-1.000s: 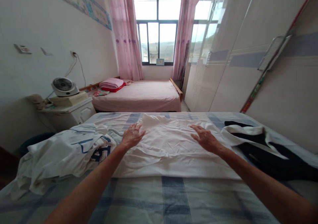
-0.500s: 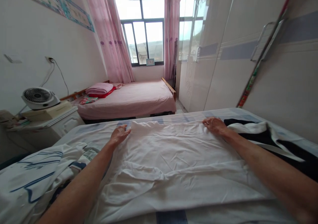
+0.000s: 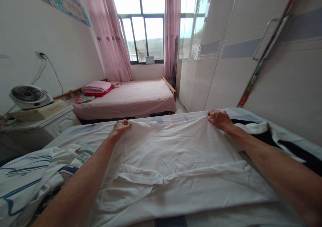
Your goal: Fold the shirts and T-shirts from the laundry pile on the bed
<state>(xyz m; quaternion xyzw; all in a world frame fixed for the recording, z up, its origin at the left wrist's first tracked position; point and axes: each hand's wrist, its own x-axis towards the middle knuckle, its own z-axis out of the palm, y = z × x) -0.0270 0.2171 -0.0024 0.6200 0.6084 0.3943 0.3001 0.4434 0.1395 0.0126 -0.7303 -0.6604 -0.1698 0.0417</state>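
A white cloth garment [image 3: 176, 150], whose exact kind I cannot tell, lies spread on the near bed, with a wrinkled fold running across its middle. At its far left corner my left hand [image 3: 121, 128] is closed, pinching the edge. My right hand [image 3: 219, 119] grips the far right corner, its fingers curled over the fabric. Between the two hands the far edge is drawn taut and slightly raised. A black and white garment [image 3: 266, 133] lies beside my right forearm. White clothes with blue stripes [image 3: 30, 173] are heaped to the left of my left forearm.
The near bed has a blue and white checked sheet [image 3: 83, 130]. Beyond it stands a bed with a pink sheet [image 3: 136, 98] and folded pink bedding [image 3: 97, 87]. A fan [image 3: 29, 95] sits on a box on the left cabinet [image 3: 65, 118]. A tall glossy wardrobe [image 3: 226, 76] lines the right side.
Both hands have closed on the far corners of the white garment. Its far edge has been lifted a little and pulled straighter. The view has shifted slightly to the right.
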